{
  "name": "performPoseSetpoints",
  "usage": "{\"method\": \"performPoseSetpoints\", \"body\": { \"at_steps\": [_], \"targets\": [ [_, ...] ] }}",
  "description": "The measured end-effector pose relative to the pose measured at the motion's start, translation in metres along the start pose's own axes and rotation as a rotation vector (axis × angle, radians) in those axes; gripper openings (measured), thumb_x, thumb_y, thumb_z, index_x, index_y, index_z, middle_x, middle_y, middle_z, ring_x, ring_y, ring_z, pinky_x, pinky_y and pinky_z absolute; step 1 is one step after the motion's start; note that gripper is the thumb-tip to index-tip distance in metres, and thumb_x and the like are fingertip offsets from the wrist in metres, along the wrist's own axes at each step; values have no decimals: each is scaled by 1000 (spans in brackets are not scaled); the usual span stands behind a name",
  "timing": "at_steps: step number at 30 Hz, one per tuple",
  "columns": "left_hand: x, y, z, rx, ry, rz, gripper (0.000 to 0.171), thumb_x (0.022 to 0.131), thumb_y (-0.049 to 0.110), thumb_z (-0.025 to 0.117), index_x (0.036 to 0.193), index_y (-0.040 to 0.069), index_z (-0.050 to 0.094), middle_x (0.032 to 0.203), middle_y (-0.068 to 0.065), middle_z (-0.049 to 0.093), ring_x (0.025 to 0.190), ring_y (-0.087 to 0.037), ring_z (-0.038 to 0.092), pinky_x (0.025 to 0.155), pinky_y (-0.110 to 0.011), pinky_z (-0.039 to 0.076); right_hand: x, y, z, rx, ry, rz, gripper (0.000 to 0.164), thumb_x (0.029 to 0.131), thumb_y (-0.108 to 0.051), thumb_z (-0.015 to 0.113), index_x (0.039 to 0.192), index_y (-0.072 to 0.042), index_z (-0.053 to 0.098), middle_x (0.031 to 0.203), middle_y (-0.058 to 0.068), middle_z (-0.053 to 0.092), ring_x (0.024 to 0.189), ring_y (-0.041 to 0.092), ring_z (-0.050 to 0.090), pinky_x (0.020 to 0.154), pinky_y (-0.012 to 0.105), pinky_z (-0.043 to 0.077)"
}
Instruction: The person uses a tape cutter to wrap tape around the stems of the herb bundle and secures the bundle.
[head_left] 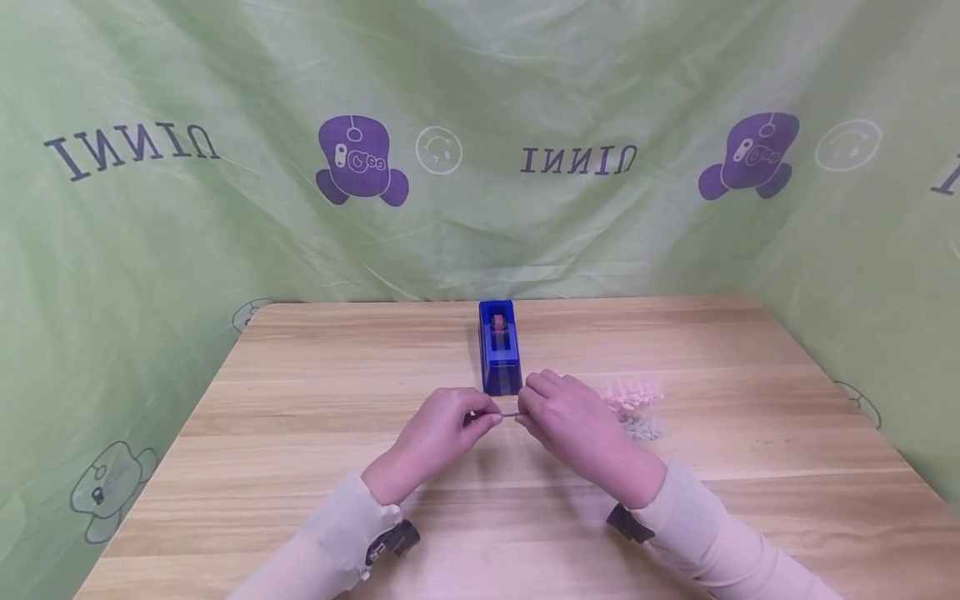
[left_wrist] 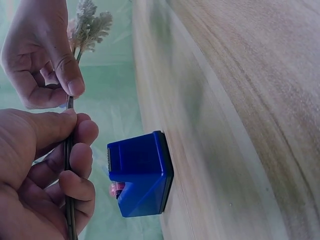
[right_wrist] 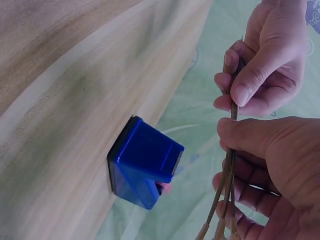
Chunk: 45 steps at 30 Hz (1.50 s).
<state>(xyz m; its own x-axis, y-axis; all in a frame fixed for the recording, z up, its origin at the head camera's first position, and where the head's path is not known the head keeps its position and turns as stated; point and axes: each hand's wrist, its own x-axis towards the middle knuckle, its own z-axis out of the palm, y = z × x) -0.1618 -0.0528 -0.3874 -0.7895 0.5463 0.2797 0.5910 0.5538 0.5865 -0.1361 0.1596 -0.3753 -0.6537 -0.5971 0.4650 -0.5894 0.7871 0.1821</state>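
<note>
Both hands meet on a small bunch of thin brown flower stems, held above the table just in front of a blue tape dispenser. My left hand pinches the stems near their lower ends, its fingers curled round them. Close beside it, my right hand pinches the same stems with thumb and fingers. Past the right hand are the fluffy flower heads, one pink and one grey-white. Parts of the stems are hidden by the fingers.
The tape dispenser stands upright on the wooden table, holding a reddish roll core. A green printed curtain hangs behind the table and along its sides. Dark wrist cameras sit at both cuffs.
</note>
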Motion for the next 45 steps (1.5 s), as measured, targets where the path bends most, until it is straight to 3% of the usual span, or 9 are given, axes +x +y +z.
{"method": "performPoseSetpoints", "body": {
  "at_steps": [5,12,19,27,33,39,45],
  "targets": [
    [-1,0,1,-1,11,-6,6,95,11,75,96,11,81,91,0,79,75,-7,62,70,-22,52,1,-1,0,8,-34,23,24,89,-25,85,82,-15,64,75,-8,58,67,9,49,60,20,44],
    [0,0,1,-10,29,-17,4,94,10,76,94,12,80,93,1,79,79,-7,63,72,-22,53,3,0,-2,108,-96,66,28,93,-21,80,84,-13,55,64,-8,47,56,8,37,53,20,38],
    [0,-1,1,-16,38,-18,4,94,10,77,94,12,80,92,1,78,79,-7,63,73,-22,54,3,0,-4,247,-176,131,16,98,-22,74,90,-14,62,71,-9,51,59,3,40,52,17,39],
    [0,-1,0,-9,51,-23,4,95,12,76,92,12,79,89,2,76,77,-7,62,71,-21,52,5,0,-4,260,-174,131,11,100,-19,71,89,-17,71,76,-10,58,65,3,48,60,21,50],
    [0,-1,-2,-9,34,-27,8,97,14,73,95,10,79,90,1,77,76,-7,62,70,-22,53,5,2,-1,272,-145,121,12,99,-17,73,87,-18,69,76,-10,58,66,4,48,61,21,50],
    [2,-2,-4,-14,-8,-29,17,102,14,67,96,5,80,77,2,70,64,-7,52,61,-20,46,5,2,0,285,-122,119,14,98,-17,74,86,-18,67,74,-11,54,66,4,45,61,20,48],
    [5,-3,-4,-21,-23,-36,16,102,14,67,94,5,79,77,2,68,66,-8,52,61,-20,46,6,3,0,310,-131,124,11,97,-15,75,87,-17,70,76,-10,58,68,3,49,64,21,51]
  ]
}}
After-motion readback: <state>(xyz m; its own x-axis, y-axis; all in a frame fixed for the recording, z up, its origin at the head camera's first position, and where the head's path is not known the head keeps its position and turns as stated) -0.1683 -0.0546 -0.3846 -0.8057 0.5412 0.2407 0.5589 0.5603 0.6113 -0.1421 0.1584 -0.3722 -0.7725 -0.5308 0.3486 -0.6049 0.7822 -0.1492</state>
